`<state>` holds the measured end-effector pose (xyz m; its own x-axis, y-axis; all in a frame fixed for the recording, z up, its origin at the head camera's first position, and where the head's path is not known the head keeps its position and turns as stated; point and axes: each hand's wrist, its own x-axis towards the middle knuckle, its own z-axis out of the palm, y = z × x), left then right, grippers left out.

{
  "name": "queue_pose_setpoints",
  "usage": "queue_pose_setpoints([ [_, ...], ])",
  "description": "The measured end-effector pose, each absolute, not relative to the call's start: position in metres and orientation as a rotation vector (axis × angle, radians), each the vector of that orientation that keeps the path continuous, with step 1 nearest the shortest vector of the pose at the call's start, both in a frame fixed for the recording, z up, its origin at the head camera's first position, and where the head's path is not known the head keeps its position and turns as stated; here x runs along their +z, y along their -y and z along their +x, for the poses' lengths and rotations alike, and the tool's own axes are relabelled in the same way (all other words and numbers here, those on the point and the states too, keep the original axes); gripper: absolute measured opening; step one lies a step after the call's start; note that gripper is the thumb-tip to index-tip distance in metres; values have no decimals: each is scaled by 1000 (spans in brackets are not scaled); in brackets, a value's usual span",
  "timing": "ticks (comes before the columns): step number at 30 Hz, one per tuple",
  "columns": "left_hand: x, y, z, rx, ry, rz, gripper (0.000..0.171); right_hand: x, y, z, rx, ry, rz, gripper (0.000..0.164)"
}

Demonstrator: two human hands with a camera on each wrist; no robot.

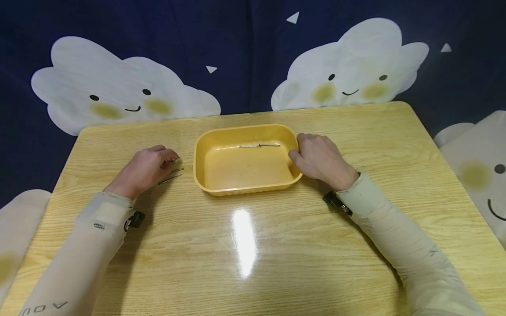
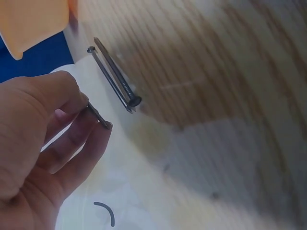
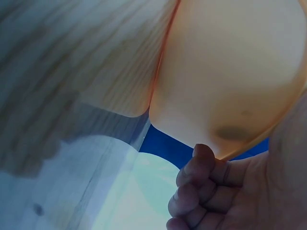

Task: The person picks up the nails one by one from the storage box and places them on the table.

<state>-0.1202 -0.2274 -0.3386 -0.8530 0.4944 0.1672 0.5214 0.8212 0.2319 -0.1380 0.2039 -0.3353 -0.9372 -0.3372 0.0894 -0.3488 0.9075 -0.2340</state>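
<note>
My left hand [image 1: 143, 170] pinches a metal nail [image 2: 98, 115] between thumb and fingertips, just above the table left of the yellow tray [image 1: 245, 192]. Beside those fingers two more nails [image 2: 117, 76] lie side by side on the wood, heads at opposite ends in the left wrist view. At the tray's right end my right hand [image 1: 319, 159] grips the rim, thumb on the inner side and fingers outside. Inside the tray, two nails [image 1: 251, 146] lie nearly end to end close to the back wall.
The wooden table [image 1: 300, 254] has a bright light reflection in front of the tray. Behind it hangs a dark blue cloth [image 1: 245, 52] printed with smiling clouds.
</note>
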Motion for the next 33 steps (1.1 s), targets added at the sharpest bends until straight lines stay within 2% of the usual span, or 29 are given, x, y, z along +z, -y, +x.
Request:
queue_pose_setpoints([
  [33, -345, 226, -116, -394, 3056, -819, 18, -334, -204, -139, 384, 3042, 534, 24],
])
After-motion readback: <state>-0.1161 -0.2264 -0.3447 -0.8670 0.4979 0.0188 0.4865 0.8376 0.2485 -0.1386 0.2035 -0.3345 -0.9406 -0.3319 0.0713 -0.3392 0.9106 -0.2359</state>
